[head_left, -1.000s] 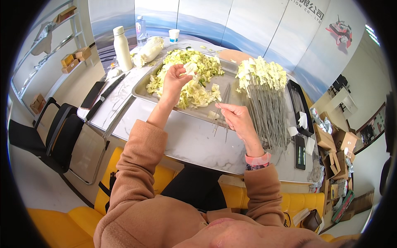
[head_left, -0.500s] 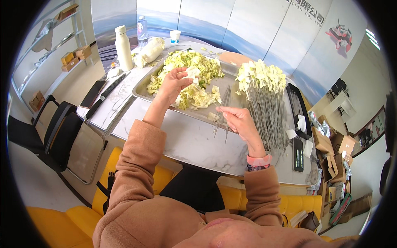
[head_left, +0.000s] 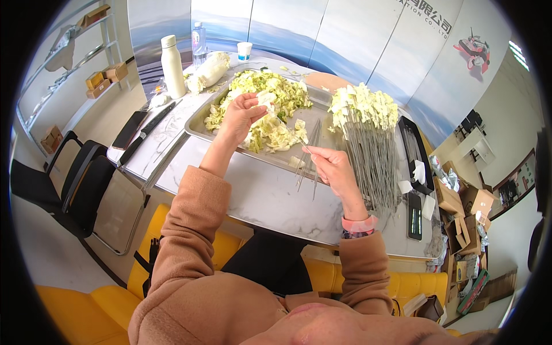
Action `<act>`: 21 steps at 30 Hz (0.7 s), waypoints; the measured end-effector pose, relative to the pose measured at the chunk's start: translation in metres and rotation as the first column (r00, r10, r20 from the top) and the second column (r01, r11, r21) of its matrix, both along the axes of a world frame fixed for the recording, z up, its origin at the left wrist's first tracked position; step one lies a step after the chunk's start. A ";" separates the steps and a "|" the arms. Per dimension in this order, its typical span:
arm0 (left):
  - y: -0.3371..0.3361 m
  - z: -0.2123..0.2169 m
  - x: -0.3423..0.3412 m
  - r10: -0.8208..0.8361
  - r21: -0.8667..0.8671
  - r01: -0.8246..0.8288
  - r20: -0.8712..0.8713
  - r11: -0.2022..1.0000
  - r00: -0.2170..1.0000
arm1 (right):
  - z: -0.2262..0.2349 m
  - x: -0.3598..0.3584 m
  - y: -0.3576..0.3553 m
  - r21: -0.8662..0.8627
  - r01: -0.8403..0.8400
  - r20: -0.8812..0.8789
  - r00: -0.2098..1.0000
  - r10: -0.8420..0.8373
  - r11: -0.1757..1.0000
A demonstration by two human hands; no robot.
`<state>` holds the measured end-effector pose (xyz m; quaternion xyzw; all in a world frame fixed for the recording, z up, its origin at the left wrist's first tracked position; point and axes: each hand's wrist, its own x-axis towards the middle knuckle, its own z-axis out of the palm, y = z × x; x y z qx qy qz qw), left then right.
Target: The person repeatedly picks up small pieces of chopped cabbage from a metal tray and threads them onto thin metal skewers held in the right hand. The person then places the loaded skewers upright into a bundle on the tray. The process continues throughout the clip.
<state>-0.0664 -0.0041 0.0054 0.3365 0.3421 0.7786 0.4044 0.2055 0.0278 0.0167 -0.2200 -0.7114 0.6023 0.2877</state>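
Observation:
My left hand [head_left: 238,119] is above the metal tray [head_left: 208,137], its thumb and fingers pinching a pale cabbage leaf piece [head_left: 266,101]. Below it, chopped yellow-green cabbage [head_left: 273,133] is heaped over the tray's left and middle. My right hand [head_left: 333,169] is closed over the tray's near edge, a thin metal skewer [head_left: 306,148] between thumb and index finger pointing toward the cabbage. Several loose skewers [head_left: 300,175] lean across that edge beside it. Right of this hand lies a thick bundle of skewers [head_left: 374,161], cabbage leaves [head_left: 363,106] threaded on their far ends.
At the back left stand a cream bottle [head_left: 171,68], a clear water bottle [head_left: 199,46], a wrapped cabbage [head_left: 210,72] and a paper cup [head_left: 244,52]. A knife [head_left: 146,133] and phone [head_left: 129,129] lie left. A black box [head_left: 415,152] and another phone [head_left: 414,215] are right.
My left fingers have shifted slightly on the leaf, which sits a little differently. My right hand has turned slightly, and its skewer tip shows more plainly. The tray and bundle have not moved.

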 end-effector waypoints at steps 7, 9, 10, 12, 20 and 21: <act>0.000 0.000 0.000 0.049 0.006 -0.049 0.004 0.999 0.999 | 0.001 -0.001 -0.003 -0.022 -0.002 -0.016 1.000 0.002 1.000; 0.001 -0.003 -0.006 0.106 0.014 -0.107 0.042 0.994 0.993 | 0.002 0.000 -0.003 -0.041 -0.023 -0.037 0.999 0.022 0.999; 0.002 -0.005 -0.007 0.103 0.025 -0.105 0.050 0.994 0.993 | 0.002 0.000 -0.003 -0.051 -0.034 -0.048 0.998 0.032 0.998; 0.002 -0.005 -0.007 0.093 0.048 -0.096 0.068 0.994 0.993 | 0.002 -0.001 -0.003 -0.064 -0.036 -0.056 0.998 0.032 0.997; -0.003 0.001 -0.001 0.039 0.054 -0.040 0.035 0.998 0.999 | 0.003 -0.001 -0.004 -0.080 -0.033 -0.058 0.998 0.029 0.996; -0.004 0.001 -0.001 0.031 0.054 -0.032 0.031 0.998 0.999 | 0.003 -0.001 -0.004 -0.083 -0.031 -0.056 0.998 0.026 0.996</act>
